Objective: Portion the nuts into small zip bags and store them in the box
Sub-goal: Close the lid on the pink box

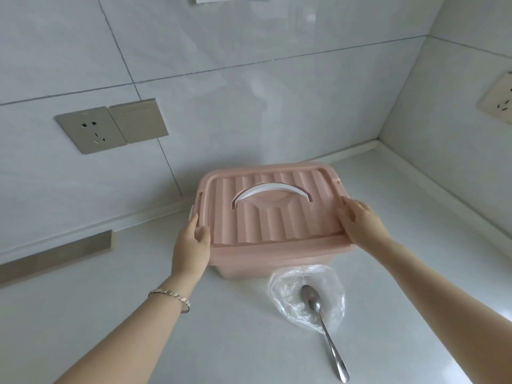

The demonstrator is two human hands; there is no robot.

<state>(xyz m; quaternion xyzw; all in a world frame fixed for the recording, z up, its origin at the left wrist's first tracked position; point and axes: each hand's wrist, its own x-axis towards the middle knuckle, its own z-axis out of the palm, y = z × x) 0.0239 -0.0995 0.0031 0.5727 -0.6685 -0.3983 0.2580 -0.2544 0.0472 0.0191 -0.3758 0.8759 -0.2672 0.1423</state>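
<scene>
We see the pink box (266,259) standing on the pale counter (221,342), set back towards the corner where the tiled wall (249,79) turns. Its ribbed lid (277,217) sits on top, covering it, and the white handle (273,188) lies flat in the hollow in the middle of the lid. Both hands are on the lid's near corners. The left hand (191,245) grips the near left corner, thumb laid on the top face and fingers curled up round the edge beside the side latch. The right hand (360,223) holds the near right corner, its fingers bent over the rim and resting along the lid's edge. A thin bracelet (171,295) circles the left wrist. Just in front of the box, close to its near right corner, a crumpled clear plastic bag (285,295) lies flat on the counter. A metal spoon (325,331) rests with its bowl on the bag and its handle running off it towards us. We cannot tell what the box holds, since the lid hides the inside. On the back wall to the left sits a grey socket (92,128) with a blank plate beside it.
</scene>
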